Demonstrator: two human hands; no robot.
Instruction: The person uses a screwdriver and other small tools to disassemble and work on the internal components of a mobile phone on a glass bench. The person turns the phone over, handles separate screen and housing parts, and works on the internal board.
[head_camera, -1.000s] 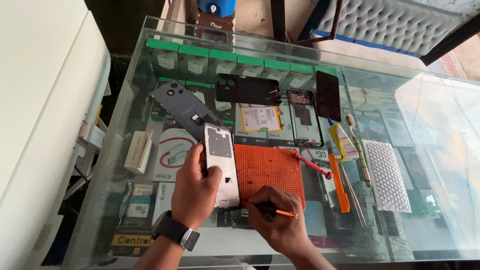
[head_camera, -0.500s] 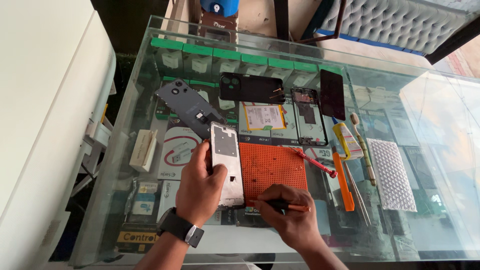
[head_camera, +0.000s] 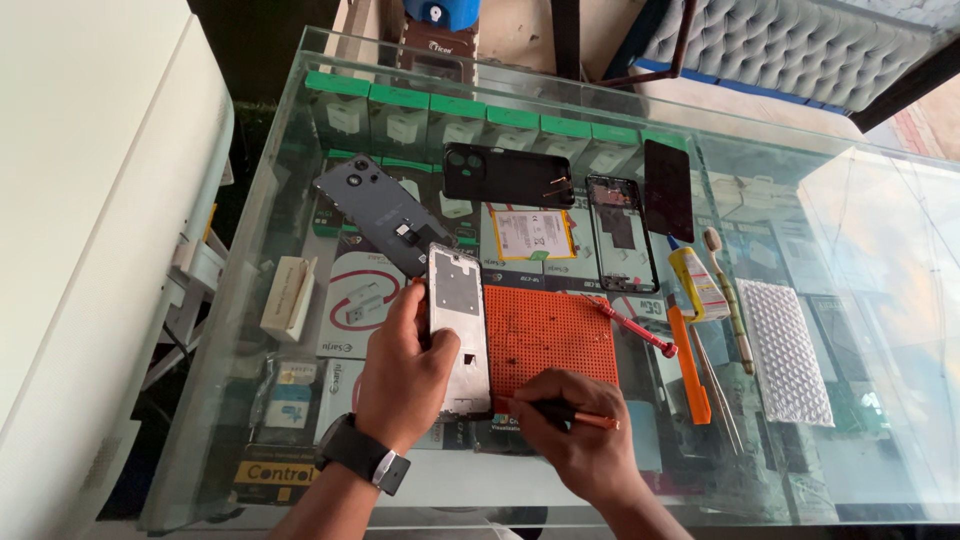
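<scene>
My left hand (head_camera: 405, 370), with a black smartwatch on the wrist, grips the left edge of a silver phone mid-frame (head_camera: 459, 325) lying on the glass counter (head_camera: 280, 180). My right hand (head_camera: 575, 435) is closed on a small orange-handled screwdriver (head_camera: 580, 418), its tip pointing left at the frame's lower right corner. An orange perforated work mat (head_camera: 550, 335) lies just right of the frame.
Beyond the mat lie a dark phone back cover (head_camera: 375, 210), a black back cover (head_camera: 508, 175), a battery (head_camera: 532, 235), a black phone frame (head_camera: 620, 232) and a dark screen (head_camera: 668, 190). A red screwdriver (head_camera: 635, 327), orange pry tool (head_camera: 690, 365), glue tube (head_camera: 697, 283) and bubble wrap (head_camera: 785, 350) sit right.
The view has shifted slightly. My right hand with the screwdriver has edged left toward the lower corner of the frame; my left hand keeps its hold.
</scene>
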